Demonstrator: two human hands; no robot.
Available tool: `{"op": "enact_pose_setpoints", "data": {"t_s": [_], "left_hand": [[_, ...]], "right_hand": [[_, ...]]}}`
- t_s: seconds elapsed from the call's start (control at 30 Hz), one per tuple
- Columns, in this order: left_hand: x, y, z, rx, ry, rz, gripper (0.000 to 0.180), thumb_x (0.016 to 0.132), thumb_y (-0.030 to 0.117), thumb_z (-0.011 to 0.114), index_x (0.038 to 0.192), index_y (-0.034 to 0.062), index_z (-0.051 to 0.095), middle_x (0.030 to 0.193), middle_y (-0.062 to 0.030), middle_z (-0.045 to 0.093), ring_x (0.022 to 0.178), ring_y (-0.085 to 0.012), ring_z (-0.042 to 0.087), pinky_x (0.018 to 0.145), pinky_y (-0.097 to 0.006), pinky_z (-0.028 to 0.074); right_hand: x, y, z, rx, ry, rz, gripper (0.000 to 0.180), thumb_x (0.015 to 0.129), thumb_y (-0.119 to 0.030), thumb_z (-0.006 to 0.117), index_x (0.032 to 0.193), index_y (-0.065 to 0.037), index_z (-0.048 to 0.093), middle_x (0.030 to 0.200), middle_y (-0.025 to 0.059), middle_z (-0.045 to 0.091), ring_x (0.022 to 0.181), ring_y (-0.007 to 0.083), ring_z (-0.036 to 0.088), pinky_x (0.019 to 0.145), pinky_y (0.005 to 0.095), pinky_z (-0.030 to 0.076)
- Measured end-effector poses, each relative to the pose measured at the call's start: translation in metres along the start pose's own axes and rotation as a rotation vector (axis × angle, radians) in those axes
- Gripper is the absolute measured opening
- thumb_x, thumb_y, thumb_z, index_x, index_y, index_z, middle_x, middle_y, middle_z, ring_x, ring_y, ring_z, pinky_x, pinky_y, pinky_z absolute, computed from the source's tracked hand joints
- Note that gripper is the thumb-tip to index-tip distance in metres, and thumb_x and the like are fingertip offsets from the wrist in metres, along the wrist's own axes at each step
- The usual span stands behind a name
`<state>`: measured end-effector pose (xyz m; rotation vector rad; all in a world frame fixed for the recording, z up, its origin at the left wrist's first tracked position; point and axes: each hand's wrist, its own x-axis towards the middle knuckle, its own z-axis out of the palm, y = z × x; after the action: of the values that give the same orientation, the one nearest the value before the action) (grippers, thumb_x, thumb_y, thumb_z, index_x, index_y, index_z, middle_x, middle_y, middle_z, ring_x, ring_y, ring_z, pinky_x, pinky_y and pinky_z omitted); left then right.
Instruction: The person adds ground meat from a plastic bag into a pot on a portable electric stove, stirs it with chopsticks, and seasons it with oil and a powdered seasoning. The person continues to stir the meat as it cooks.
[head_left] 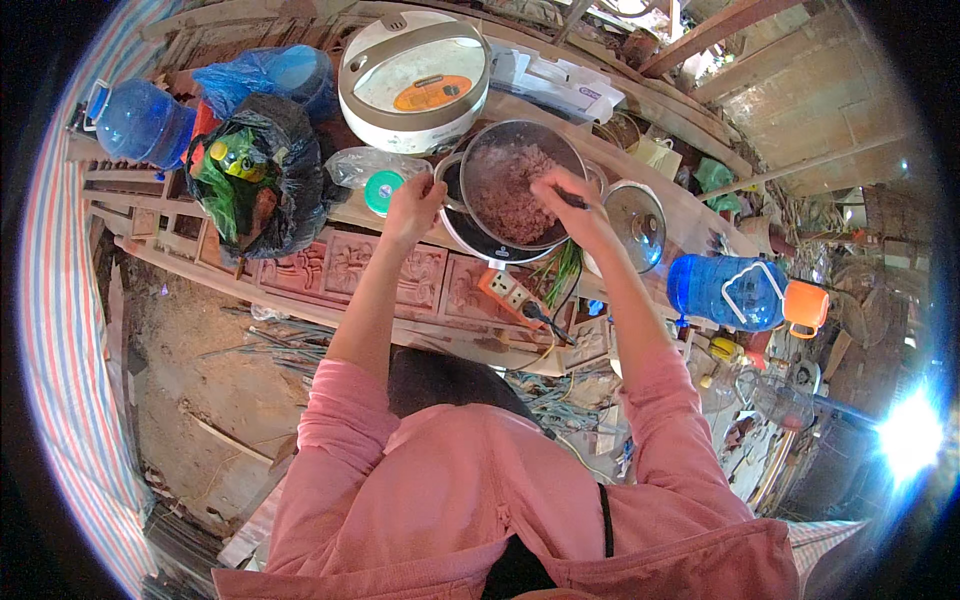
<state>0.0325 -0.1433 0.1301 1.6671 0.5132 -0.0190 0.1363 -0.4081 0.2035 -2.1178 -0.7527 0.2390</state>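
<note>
A steel pot (474,150) of crumbled, brownish-pink minced meat (515,190) sits on a white-rimmed electric cooker (497,256). My left hand (414,206) is closed on the pot's side handle. Over the pot's right side, my right hand (578,208) grips a utensil with a dark handle (572,199); its working end is hidden by the hand and the meat. A glass lid (636,226) with a metal rim stands just right of the pot. Left of my left hand are a green-topped round container (382,191) and a clear plastic bag (362,168).
Behind the pot stands a white rice cooker (412,85). An orange power strip (511,294) with a plugged-in cord and green onions (566,266) lie at the near edge. A black bag (295,180) and blue jug (140,125) are left; another blue jug (725,292) is right.
</note>
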Motion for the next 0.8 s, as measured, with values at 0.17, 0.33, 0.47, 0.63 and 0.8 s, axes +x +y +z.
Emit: {"op": "enact_pose_setpoints", "data": {"t_s": [0.17,0.33,0.47,0.63,0.8], "left_hand": [[0.002,-0.005,0.002,0.006,-0.005,-0.016,0.029,0.097,0.025,0.059,0.085,-0.0017,0.062,0.064,-0.0075,0.061,0.053,-0.0161,0.059,0.051,-0.034,0.045],[0.001,-0.004,0.003,-0.014,0.012,-0.002,0.029,0.098,0.024,0.059,0.084,-0.0015,0.062,0.064,-0.0069,0.061,0.053,-0.0143,0.058,0.05,-0.032,0.045],[-0.002,-0.002,0.006,-0.098,0.039,-0.035,0.027,0.097,0.022,0.061,0.085,-0.0019,0.063,0.066,-0.0066,0.061,0.053,-0.0129,0.058,0.048,-0.03,0.044],[-0.005,-0.002,0.009,-0.164,0.061,-0.023,0.027,0.097,0.022,0.062,0.084,-0.0025,0.064,0.066,-0.0056,0.061,0.052,-0.0119,0.057,0.047,-0.029,0.043],[-0.002,-0.001,0.005,-0.12,0.02,-0.039,0.027,0.098,0.021,0.061,0.085,-0.0021,0.063,0.067,-0.0046,0.061,0.052,-0.0112,0.056,0.047,-0.028,0.044]], "right_hand": [[0.004,0.003,-0.008,0.266,-0.185,0.409,0.022,0.098,-0.022,0.066,0.089,-0.003,0.065,0.076,0.0022,0.065,0.067,0.0101,0.062,0.065,0.0267,0.05],[0.019,0.019,-0.029,-0.037,0.059,-0.04,0.023,0.096,-0.024,0.069,0.085,-0.005,0.063,0.071,0.0024,0.06,0.062,0.0119,0.056,0.062,0.0284,0.046],[-0.015,0.003,-0.023,-0.136,-0.039,0.349,0.024,0.096,-0.024,0.069,0.085,-0.004,0.063,0.077,0.0017,0.061,0.065,0.0106,0.059,0.063,0.0271,0.048],[-0.022,-0.003,0.013,0.373,0.001,0.337,0.023,0.097,-0.024,0.068,0.088,-0.003,0.062,0.081,0.0021,0.065,0.073,0.0109,0.067,0.063,0.0265,0.051],[-0.017,0.012,-0.023,0.307,-0.06,0.634,0.022,0.098,-0.022,0.066,0.09,-0.003,0.061,0.084,0.0036,0.067,0.072,0.0111,0.067,0.068,0.0268,0.052]]}}
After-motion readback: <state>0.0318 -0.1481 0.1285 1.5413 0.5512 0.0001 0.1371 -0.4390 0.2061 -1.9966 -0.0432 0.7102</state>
